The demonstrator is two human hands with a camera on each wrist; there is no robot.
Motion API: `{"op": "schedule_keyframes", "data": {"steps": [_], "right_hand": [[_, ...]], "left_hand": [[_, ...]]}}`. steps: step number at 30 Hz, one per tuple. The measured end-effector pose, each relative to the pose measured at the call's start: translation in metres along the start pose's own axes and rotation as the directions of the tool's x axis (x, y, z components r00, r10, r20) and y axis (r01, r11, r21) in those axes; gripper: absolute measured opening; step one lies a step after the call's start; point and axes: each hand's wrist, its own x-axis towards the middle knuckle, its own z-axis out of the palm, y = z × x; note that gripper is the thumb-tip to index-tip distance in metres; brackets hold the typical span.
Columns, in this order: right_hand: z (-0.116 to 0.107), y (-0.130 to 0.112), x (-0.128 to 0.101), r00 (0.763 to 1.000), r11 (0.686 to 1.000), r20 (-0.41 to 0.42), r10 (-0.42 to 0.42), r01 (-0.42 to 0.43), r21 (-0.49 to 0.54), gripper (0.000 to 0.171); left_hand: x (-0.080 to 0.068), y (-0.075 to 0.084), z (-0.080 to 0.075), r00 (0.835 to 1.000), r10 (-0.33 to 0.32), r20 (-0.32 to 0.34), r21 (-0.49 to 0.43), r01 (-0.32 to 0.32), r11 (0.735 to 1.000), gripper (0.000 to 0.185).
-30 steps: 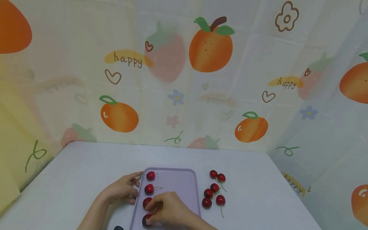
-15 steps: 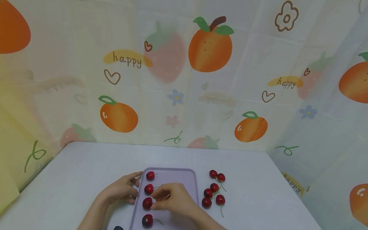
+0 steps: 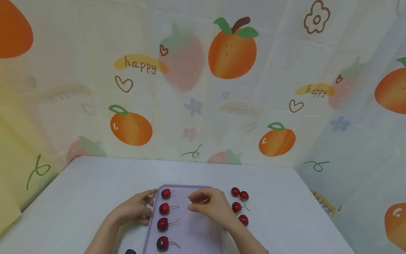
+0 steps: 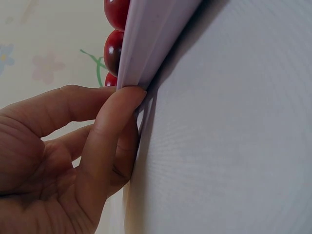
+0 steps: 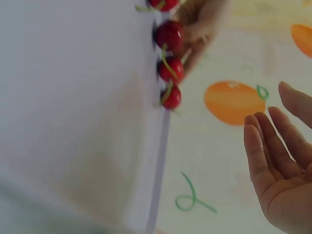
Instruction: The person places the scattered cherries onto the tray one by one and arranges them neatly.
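Observation:
A lilac tray lies on the white table. Down its left side runs a column of several dark red cherries, their stems pointing right. My left hand rests against the tray's left edge; the left wrist view has its thumb on the outer wall. Above the tray's right half hovers my right hand, fingers loosely bent and holding nothing. In the right wrist view, the right hand's fingers are apart from the thumb, away from the cherries on the tray.
More cherries with stems lie on the table right of the tray, partly covered by my right hand and wrist. A small dark object shows at the bottom edge, left of the tray. Fruit-printed curtains hang behind the table.
My right hand has let go of the nearest cherry, risen and moved right and away from the column, uncovering all its cherries. My left hand has stayed at the tray's edge.

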Motion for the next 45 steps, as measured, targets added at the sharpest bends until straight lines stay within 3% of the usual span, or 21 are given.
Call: {"op": "schedule_keyframes", "data": {"steps": [13,30,36,40,45], "right_hand": [[-0.074,0.019,-0.017,0.988,0.992,-0.1,0.115,-0.119,-0.037,0.027],[-0.116,0.055,-0.049,0.961,0.958,-0.174,0.215,-0.243,-0.155,0.031],[-0.125,0.071,-0.057,0.95,0.942,-0.091,0.298,-0.308,-0.134,0.035],[-0.127,0.08,-0.061,0.954,0.947,0.002,0.301,-0.299,-0.121,0.036],[-0.126,0.085,-0.063,0.959,0.955,0.044,0.28,-0.273,-0.118,0.035]], "left_hand": [[0.0,0.002,0.0,1.0,-0.011,-0.007,0.007,0.011,1.0,0.089],[-0.001,0.001,0.0,1.0,-0.011,-0.008,0.008,0.011,1.0,0.089],[0.0,0.002,0.001,1.0,-0.016,-0.007,0.003,0.016,1.0,0.089],[0.0,0.002,0.001,1.0,-0.023,-0.012,0.005,0.023,1.0,0.089],[0.0,0.002,0.001,1.0,-0.019,-0.008,0.008,0.019,1.0,0.089]]}}
